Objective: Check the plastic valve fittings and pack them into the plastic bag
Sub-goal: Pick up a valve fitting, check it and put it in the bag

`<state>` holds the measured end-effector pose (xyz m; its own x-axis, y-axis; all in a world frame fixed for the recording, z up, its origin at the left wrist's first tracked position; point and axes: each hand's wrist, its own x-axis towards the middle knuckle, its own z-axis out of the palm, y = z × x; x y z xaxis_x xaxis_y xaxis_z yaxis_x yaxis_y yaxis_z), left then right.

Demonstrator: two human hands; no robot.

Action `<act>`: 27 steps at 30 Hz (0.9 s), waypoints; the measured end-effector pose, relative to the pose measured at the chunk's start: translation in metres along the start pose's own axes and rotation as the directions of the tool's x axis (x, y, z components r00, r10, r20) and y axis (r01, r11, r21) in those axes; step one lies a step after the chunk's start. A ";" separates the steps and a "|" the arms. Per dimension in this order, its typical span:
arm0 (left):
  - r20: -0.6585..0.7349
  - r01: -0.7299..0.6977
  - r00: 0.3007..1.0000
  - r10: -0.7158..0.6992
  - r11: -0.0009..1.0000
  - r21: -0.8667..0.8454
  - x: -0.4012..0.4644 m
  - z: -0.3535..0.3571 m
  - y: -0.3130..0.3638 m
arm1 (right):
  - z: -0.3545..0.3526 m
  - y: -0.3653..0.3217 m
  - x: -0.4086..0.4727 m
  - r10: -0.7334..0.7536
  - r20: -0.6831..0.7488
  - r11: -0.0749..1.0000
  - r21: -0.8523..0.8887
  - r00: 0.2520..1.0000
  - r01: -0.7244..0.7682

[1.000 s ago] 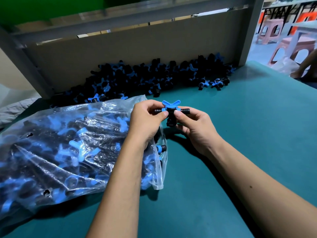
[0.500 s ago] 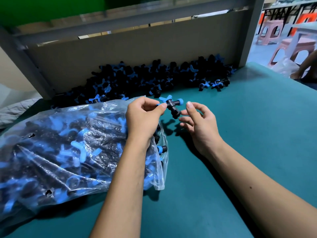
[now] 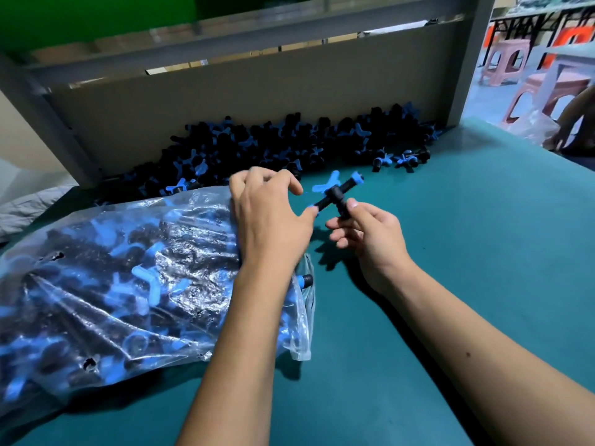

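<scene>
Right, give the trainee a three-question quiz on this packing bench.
1. True or false: the right hand holds a valve fitting.
2. Where does the plastic bag lie? A) under the left hand B) on a stool C) against the back board
3. Fill in: the loose fittings are piled along the back ____.

Key: 1 true; 2 A; 3 board

A green table [image 3: 450, 252] fills the view, with a brown board [image 3: 244, 101] standing at its back. Pink stools [image 3: 505, 59] stand far off on the right, near a clear bag [image 3: 531, 127].
</scene>
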<state>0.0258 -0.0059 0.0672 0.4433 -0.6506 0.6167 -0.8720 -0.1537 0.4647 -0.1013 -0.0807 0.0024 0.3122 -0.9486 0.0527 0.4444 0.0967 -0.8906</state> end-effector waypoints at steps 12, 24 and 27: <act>0.438 0.150 0.857 -0.272 0.944 0.293 0.005 -0.014 -0.010 | -0.002 -0.004 -0.001 0.077 0.023 0.993 0.082 0.997 -0.079; 0.401 0.331 0.886 -0.232 0.922 -0.199 0.014 -0.031 -0.008 | -0.002 -0.001 -0.004 -0.027 0.055 0.998 0.052 0.998 0.024; 0.254 0.294 0.945 -0.207 0.880 -0.374 0.018 -0.030 -0.008 | -0.001 0.000 -0.006 -0.042 0.077 0.999 0.026 0.996 0.040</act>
<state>0.0472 0.0061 0.0937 0.5468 -0.7719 0.3245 -0.5590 -0.0480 0.8277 -0.1035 -0.0756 0.0016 0.3573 -0.9257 0.1245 0.4781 0.0668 -0.8758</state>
